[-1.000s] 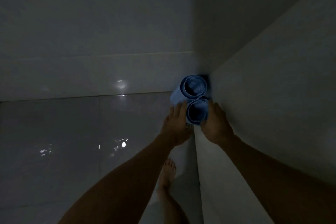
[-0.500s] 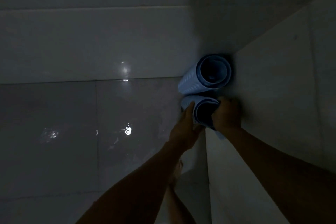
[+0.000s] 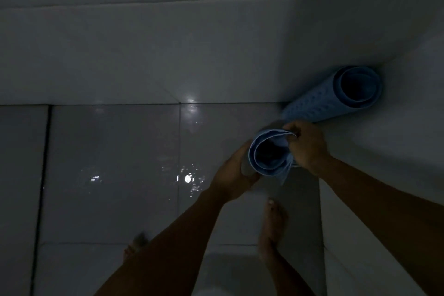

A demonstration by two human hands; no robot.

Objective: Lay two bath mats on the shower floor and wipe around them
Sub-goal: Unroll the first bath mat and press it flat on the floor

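Two blue bath mats are in view, and both are rolled up, so no mat lies flat on the shower floor (image 3: 115, 175) yet. The near mat (image 3: 269, 151) is in the person's hands, lifted a little off the floor, with its open end turned up toward the camera. The left hand (image 3: 236, 170) holds the roll from the outer side with fingers curled round it. The right hand (image 3: 308, 145) pinches the loose inner edge at the top of the roll, its fingers closed on that edge. A corner of this mat hangs free below the roll, so I judge the unrolling is only at its beginning.

The second mat (image 3: 336, 96) stands just behind the near mat, leaning into the corner where the two walls (image 3: 168, 50) meet; no hand touches it. It looks tightly rolled, and its outer side shows a pattern of small bumps.

Below the near mat, bare feet (image 3: 274, 230) stand on the floor tiles. Left of the near mat the tiles shine with small bright spots, which may be water, though the dim light makes this hard to tell.

What is left, in my judgement, is nearly everything: to spread the near mat, then the second one, and then to wipe around them. No cloth for wiping is visible.
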